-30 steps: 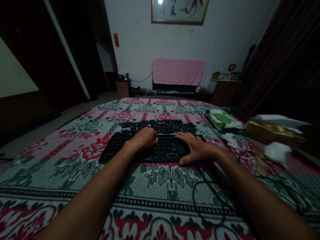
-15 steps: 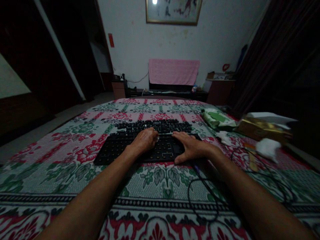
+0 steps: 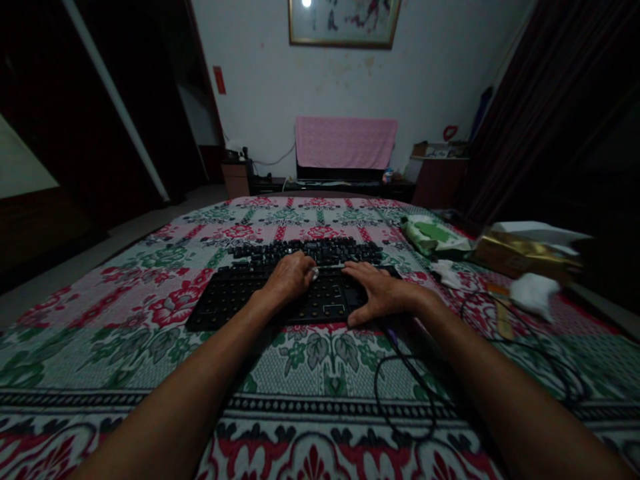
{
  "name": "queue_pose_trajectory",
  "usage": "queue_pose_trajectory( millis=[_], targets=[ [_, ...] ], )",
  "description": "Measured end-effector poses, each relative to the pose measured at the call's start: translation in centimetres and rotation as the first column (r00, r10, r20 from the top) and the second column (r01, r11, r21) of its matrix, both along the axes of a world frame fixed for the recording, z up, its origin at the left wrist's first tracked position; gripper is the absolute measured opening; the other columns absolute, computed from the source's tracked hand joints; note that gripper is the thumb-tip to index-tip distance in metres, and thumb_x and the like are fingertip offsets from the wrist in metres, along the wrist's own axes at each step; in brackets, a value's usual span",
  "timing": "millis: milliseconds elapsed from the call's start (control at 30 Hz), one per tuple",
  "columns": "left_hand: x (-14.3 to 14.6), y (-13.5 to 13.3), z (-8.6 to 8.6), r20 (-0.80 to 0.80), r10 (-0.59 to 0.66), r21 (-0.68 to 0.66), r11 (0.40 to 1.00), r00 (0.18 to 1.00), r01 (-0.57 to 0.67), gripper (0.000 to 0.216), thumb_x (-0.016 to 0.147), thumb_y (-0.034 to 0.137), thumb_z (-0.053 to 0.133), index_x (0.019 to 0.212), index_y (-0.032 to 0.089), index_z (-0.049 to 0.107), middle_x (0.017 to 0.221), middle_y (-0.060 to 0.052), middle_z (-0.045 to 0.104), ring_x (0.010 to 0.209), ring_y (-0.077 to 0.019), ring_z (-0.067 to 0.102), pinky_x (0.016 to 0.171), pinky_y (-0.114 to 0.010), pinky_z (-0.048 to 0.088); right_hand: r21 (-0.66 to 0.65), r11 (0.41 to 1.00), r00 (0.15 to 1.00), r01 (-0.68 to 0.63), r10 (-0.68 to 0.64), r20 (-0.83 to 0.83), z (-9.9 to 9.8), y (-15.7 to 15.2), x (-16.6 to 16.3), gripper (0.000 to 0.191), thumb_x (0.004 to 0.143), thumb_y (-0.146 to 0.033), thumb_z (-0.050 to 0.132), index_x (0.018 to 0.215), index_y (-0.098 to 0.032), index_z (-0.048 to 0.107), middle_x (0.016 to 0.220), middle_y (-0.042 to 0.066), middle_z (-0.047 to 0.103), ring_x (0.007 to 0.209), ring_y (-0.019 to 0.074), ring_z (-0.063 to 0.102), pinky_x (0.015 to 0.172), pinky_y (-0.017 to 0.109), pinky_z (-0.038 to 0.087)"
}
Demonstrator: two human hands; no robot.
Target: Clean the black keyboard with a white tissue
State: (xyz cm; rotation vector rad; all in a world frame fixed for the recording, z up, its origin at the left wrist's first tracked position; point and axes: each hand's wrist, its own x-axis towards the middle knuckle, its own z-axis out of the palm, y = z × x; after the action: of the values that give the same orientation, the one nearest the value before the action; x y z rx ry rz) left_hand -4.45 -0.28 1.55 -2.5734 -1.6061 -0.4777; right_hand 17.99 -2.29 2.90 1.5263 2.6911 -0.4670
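A black keyboard (image 3: 225, 300) with its keycaps off lies on a flowered cloth, rows of small switches showing. My left hand (image 3: 291, 279) is closed over its middle, pinching a small white wad (image 3: 315, 273), perhaps tissue, against the upper rows. Across the keyboard's right end stretches my right hand (image 3: 375, 291), thumb at the near edge and fingers towards the far edge, holding it. Loose black keycaps (image 3: 325, 252) lie in a heap just behind the keyboard. The palm of my right hand hides part of the right end.
To the right, a black cable (image 3: 433, 393) loops over the cloth. Beyond it are a green-and-white wipes pack (image 3: 435, 235), a gold box (image 3: 523, 257), crumpled white tissue (image 3: 535, 295) and a flat tan strip (image 3: 504, 321). A pink cloth (image 3: 346, 143) hangs by the far wall.
The whole view has shifted slightly. My left hand has moved very little over the keyboard, and more of the white wad shows. My right hand stays in place.
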Motion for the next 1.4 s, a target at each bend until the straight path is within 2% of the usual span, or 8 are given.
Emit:
queue_pose_trajectory(
  millis=[233, 467, 600, 700, 900, 1100, 1267, 1400],
  targets=[
    [0.3, -0.2, 0.1, -0.015, -0.145, -0.083, 0.986, 0.989, 0.143, 0.024, 0.081, 0.02, 0.05, 0.099, 0.02, 0.066, 0.09, -0.005, 0.063, 0.084, -0.0166, 0.059, 0.077, -0.024, 0.044, -0.014, 1.0, 1.0, 0.0, 0.0, 0.006, 0.4, -0.2, -0.1, 0.118, 0.047, -0.075, 0.064, 0.143, -0.021, 0.024, 0.151, 0.013, 0.015, 0.136, 0.0378, 0.01, 0.107, 0.059, 0.013],
    [0.4, -0.4, 0.3, 0.006, -0.009, -0.022, 1.0, 1.0, 0.009, 0.026, 0.082, 0.017, 0.046, 0.1, 0.017, 0.065, 0.092, -0.008, 0.063, 0.088, -0.0181, 0.059, 0.079, -0.026, 0.045, -0.013, 1.0, 1.0, -0.003, 0.002, -0.006, 0.2, -0.1, -0.1, 0.121, 0.044, -0.075, 0.065, 0.143, -0.019, 0.024, 0.15, 0.013, 0.016, 0.136, 0.0382, 0.01, 0.108, 0.058, 0.013],
    [0.6, -0.5, 0.1, 0.082, -0.042, -0.039, 0.998, 0.996, 0.045, 0.026, 0.081, 0.02, 0.05, 0.104, 0.017, 0.062, 0.097, -0.006, 0.064, 0.09, -0.0171, 0.059, 0.082, -0.026, 0.044, -0.024, 1.0, 1.0, 0.004, -0.004, 0.01, 0.3, -0.1, -0.2, 0.121, 0.045, -0.075, 0.065, 0.143, -0.02, 0.023, 0.151, 0.013, 0.013, 0.136, 0.0382, 0.008, 0.107, 0.06, 0.012],
    [0.9, -0.6, -0.2, 0.026, -0.079, -0.034, 0.996, 0.997, 0.08, 0.024, 0.083, 0.02, 0.047, 0.101, 0.017, 0.063, 0.092, -0.007, 0.061, 0.085, -0.0167, 0.059, 0.076, -0.025, 0.045, -0.026, 1.0, 1.0, 0.004, -0.004, 0.009, 0.2, -0.1, -0.2, 0.12, 0.045, -0.075, 0.065, 0.143, -0.019, 0.023, 0.151, 0.013, 0.013, 0.137, 0.0374, 0.008, 0.108, 0.059, 0.012],
    [1.4, -0.7, -0.5, -0.01, 0.002, -0.002, 1.0, 1.0, -0.003, 0.025, 0.086, 0.02, 0.041, 0.096, 0.017, 0.063, 0.089, -0.007, 0.058, 0.081, -0.0166, 0.058, 0.073, -0.026, 0.045, -0.015, 1.0, 1.0, -0.009, 0.009, -0.009, 0.1, 0.0, -0.1, 0.12, 0.045, -0.075, 0.065, 0.143, -0.019, 0.023, 0.15, 0.014, 0.015, 0.136, 0.0378, 0.008, 0.107, 0.059, 0.013],
    [1.1, -0.4, -0.5, 0.02, -0.098, -0.063, 0.993, 0.995, 0.099, 0.025, 0.083, 0.026, 0.049, 0.103, 0.018, 0.062, 0.092, -0.006, 0.059, 0.088, -0.0171, 0.057, 0.08, -0.026, 0.044, -0.017, 1.0, 1.0, -0.005, 0.004, -0.012, 0.3, -0.1, -0.2, 0.119, 0.044, -0.074, 0.066, 0.143, -0.02, 0.025, 0.15, 0.013, 0.016, 0.136, 0.0379, 0.01, 0.108, 0.058, 0.013],
    [1.6, -0.7, -0.5, -0.024, 0.009, -0.057, 0.998, 1.0, -0.01, 0.024, 0.086, 0.027, 0.045, 0.096, 0.017, 0.064, 0.091, -0.007, 0.058, 0.082, -0.0166, 0.057, 0.074, -0.026, 0.044, -0.012, 1.0, 1.0, -0.001, 0.001, 0.015, 0.4, -0.2, -0.2, 0.12, 0.045, -0.075, 0.064, 0.143, -0.019, 0.023, 0.15, 0.013, 0.016, 0.137, 0.0357, 0.01, 0.108, 0.056, 0.014],
    [1.5, -0.6, -0.7, 0.055, 0.046, -0.034, 0.998, 0.997, -0.044, 0.026, 0.086, 0.03, 0.046, 0.1, 0.018, 0.064, 0.091, -0.006, 0.06, 0.085, -0.0168, 0.057, 0.077, -0.025, 0.043, -0.009, 1.0, 1.0, -0.003, 0.003, 0.004, 0.4, -0.2, -0.2, 0.119, 0.046, -0.075, 0.064, 0.143, -0.018, 0.024, 0.15, 0.014, 0.016, 0.137, 0.0363, 0.01, 0.108, 0.056, 0.014]
  ],
)
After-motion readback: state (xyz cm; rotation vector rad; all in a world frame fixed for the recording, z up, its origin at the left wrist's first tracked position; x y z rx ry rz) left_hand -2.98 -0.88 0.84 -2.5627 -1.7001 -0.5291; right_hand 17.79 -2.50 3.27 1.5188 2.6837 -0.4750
